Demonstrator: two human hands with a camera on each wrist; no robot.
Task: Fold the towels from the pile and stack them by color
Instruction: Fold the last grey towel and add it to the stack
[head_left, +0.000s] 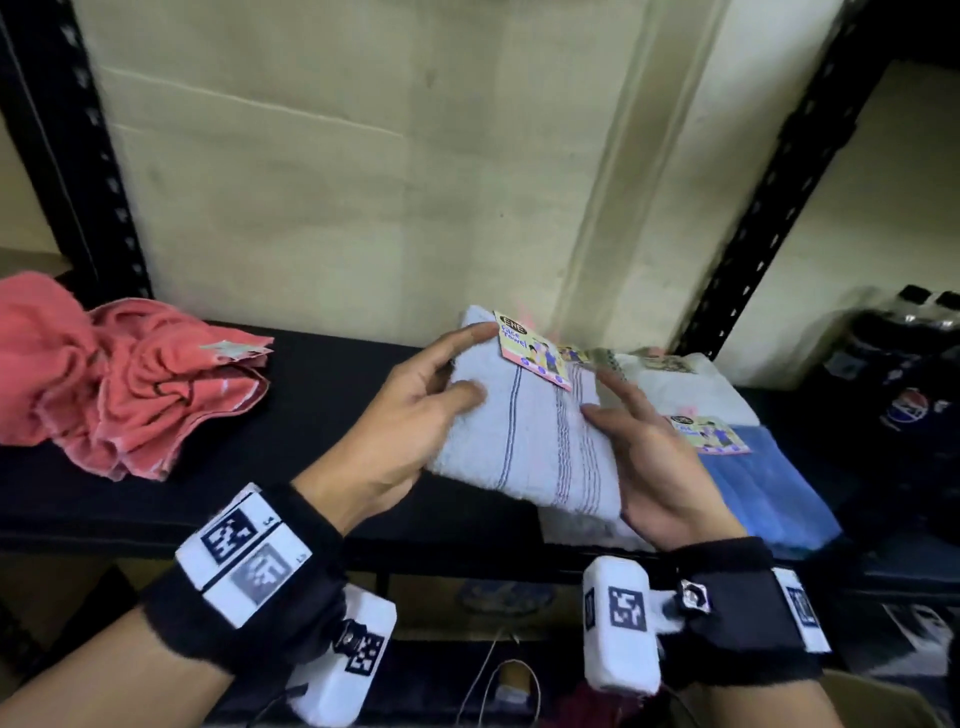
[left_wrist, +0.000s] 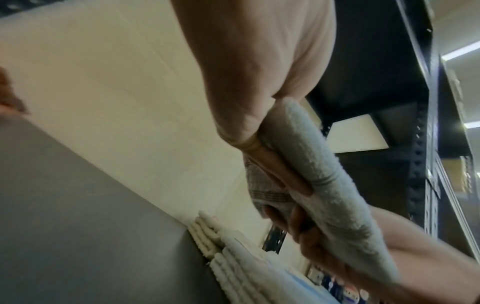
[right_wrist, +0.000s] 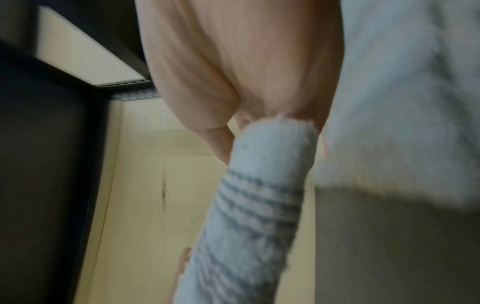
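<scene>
The left hand (head_left: 410, 415) and right hand (head_left: 654, 462) grip the folded white towel (head_left: 524, 441) at opposite edges. Red towels (head_left: 119, 379) lie crumpled on the shelf (head_left: 322, 415).

Looked like storeroom or stockroom. Black slotted-angle metal racking (head_left: 769, 197) stood against bare cream painted wall (head_left: 363, 171); dark shelf board (head_left: 322, 395) ran across frame. Retail paper tag reading "Face Towel" (head_left: 530, 349) sat on towel at 12 o'clock, similar tag (head_left: 709, 434) at 2 o'clock. Shrink-wrapped pack of Pepsi bottles (head_left: 906, 374) stood at 3 o'clock. Fluorescent ceiling strip lights (left_wrist: 461, 51) showed in left wrist view.
</scene>
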